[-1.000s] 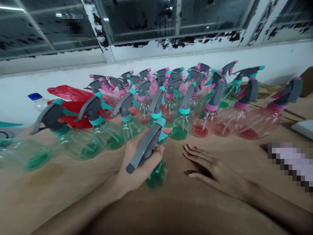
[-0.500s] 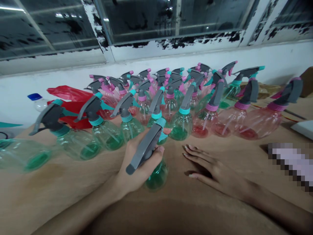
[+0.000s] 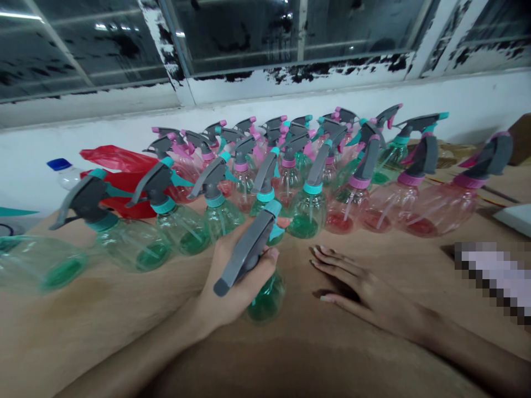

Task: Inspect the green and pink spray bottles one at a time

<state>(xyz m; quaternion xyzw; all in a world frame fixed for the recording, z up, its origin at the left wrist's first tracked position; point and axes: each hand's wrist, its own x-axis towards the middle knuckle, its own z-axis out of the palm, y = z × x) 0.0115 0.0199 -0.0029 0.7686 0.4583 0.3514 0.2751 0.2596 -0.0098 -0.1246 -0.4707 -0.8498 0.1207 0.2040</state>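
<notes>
My left hand [image 3: 232,282] is wrapped round the neck of a green spray bottle [image 3: 265,301] with a grey trigger head and a turquoise nozzle tip. The bottle is upright on the table [image 3: 302,354], its collar hidden by my fingers. To the right, my right hand [image 3: 357,287] rests palm down on the wood, fingers stretched out and holding nothing. Just beyond both hands stands a row of spray bottles, among them a green one with a turquoise collar [image 3: 307,215] and a pink one with a pink collar [image 3: 342,213].
Several more pink and green spray bottles crowd behind, towards the white wall [image 3: 37,152]. A red plastic bag [image 3: 120,160] and a blue-capped clear bottle [image 3: 68,172] lie at the left. On the right are a blurred-out flat object [image 3: 498,276] and a white item [image 3: 516,221].
</notes>
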